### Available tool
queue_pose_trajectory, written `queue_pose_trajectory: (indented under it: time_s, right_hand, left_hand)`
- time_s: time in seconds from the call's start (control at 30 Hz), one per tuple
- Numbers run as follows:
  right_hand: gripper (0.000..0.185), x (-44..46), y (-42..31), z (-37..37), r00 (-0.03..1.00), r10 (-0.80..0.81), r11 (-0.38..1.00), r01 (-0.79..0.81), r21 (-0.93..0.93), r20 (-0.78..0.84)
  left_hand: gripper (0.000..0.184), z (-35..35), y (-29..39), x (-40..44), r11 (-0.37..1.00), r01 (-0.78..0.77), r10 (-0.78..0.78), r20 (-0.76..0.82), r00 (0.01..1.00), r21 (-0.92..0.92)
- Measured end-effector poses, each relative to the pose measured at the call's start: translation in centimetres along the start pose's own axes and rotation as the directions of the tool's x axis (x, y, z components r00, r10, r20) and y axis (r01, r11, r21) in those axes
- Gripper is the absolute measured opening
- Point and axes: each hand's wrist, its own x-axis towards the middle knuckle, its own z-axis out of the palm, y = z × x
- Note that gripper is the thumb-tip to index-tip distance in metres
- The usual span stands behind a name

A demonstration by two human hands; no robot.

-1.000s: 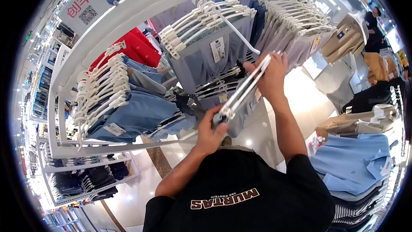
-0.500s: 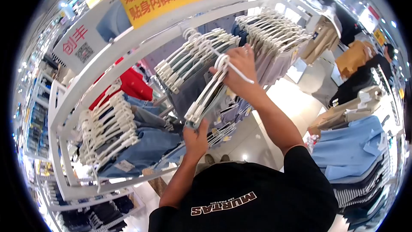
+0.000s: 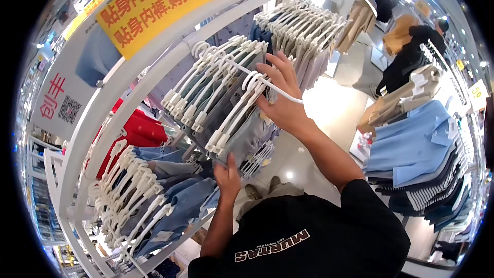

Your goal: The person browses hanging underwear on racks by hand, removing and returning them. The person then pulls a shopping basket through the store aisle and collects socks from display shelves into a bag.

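Handling grey clothing on white hangers, with their hooks at a white rod. Pinching the cloth just below the clips with the left hand, thumb in front. Spreading the right hand wide near the hooks, not clearly showing whether gripping. Standing beside blue clothing hanging on the left.

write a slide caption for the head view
Left hand on grey garments, right hand spread beside white hangers at a white clothing rack.
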Motion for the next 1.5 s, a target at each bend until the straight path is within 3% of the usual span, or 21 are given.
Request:
queue_pose_trajectory:
  time_s: [0.1,0.2,0.3,0.4,0.6,0.7,0.73,0.77,0.83,0.9,1.13,1.23,1.33,1.43,1.5]
  right_hand:
    - [0.056,-1.4,1.1,-0.8,0.994,0.012,0.996,-0.003,0.088,-0.105]
    - [0.052,-2.6,3.2,-2.1,0.993,0.065,0.994,-0.055,0.093,-0.102]
    - [0.045,-3.7,5.8,-3.7,0.979,0.124,0.986,-0.103,0.135,-0.164]
    - [0.036,-3.9,8.5,-5.1,0.955,0.131,0.989,-0.106,0.107,-0.266]
    - [0.032,-4.3,18.2,-7.5,0.912,0.346,0.931,-0.305,0.201,-0.219]
    - [0.036,-2.6,22.7,-9.0,0.91,0.357,0.925,-0.313,0.217,-0.212]
    - [0.036,-1.9,24.3,-9.4,0.912,0.332,0.936,-0.288,0.202,-0.239]
    - [0.036,-1.0,25.7,-9.7,0.915,0.305,0.947,-0.262,0.185,-0.264]
    - [0.036,0.9,27.8,-10.6,0.934,0.229,0.968,-0.19,0.162,-0.274]
    - [0.036,2.7,29.9,-10.9,0.949,0.14,0.987,-0.11,0.117,-0.283]
    - [0.031,6.6,34.1,-11.0,0.985,-0.073,0.993,0.087,0.085,-0.155]
    - [0.031,7.1,34.7,-11.2,0.987,-0.102,0.986,0.117,0.121,-0.122]
    - [0.032,7.2,35.3,-11.8,0.978,-0.138,0.97,0.165,0.18,-0.154]
    - [0.033,6.8,36.3,-12.8,0.958,-0.138,0.957,0.195,0.213,-0.253]
    - [0.03,6.0,37.0,-14.1,0.937,-0.137,0.957,0.21,0.202,-0.321]
  left_hand:
    - [0.031,-0.3,-0.9,0.1,0.999,-0.032,0.031,-0.028,0.999,-0.042]
    - [0.03,-0.4,-1.5,-0.2,0.999,0.032,-0.035,-0.078,0.996,-0.04]
    - [0.029,-1.1,-3.3,-0.7,0.982,0.016,-0.006,-0.053,0.999,0.187]
    - [0.029,-1.1,-6.6,-1.7,0.971,0.095,-0.073,-0.104,0.992,0.221]
    - [0.029,2.4,-12.8,-4.1,0.96,0.087,-0.043,-0.166,0.985,0.268]
    - [0.032,5.4,-16.5,-6.9,0.844,0.317,-0.232,-0.237,0.943,0.434]
    - [0.031,6.2,-17.4,-7.4,0.855,0.193,-0.164,-0.101,0.981,0.481]
    - [0.031,7.3,-18.3,-8.2,0.849,0.254,-0.25,-0.07,0.966,0.463]
    - [0.03,12.2,-14.8,-7.1,0.824,0.372,-0.408,-0.008,0.913,0.427]
    - [0.03,16.1,-12.5,-5.1,0.865,0.315,-0.365,0.059,0.929,0.39]
    - [0.048,29.8,-0.3,5.3,0.956,-0.037,0.055,-0.055,0.997,0.291]
    - [0.054,34.1,3.1,7.2,0.943,-0.149,0.155,0.005,0.988,0.298]
    - [0.045,36.6,4.4,7.9,0.974,-0.052,0.04,0.06,0.997,0.219]
    - [0.032,36.9,4.7,7.6,0.976,0.177,-0.176,-0.02,0.984,0.128]
    - [0.026,37.0,4.6,6.8,0.978,0.013,-0.002,-0.052,0.999,0.21]
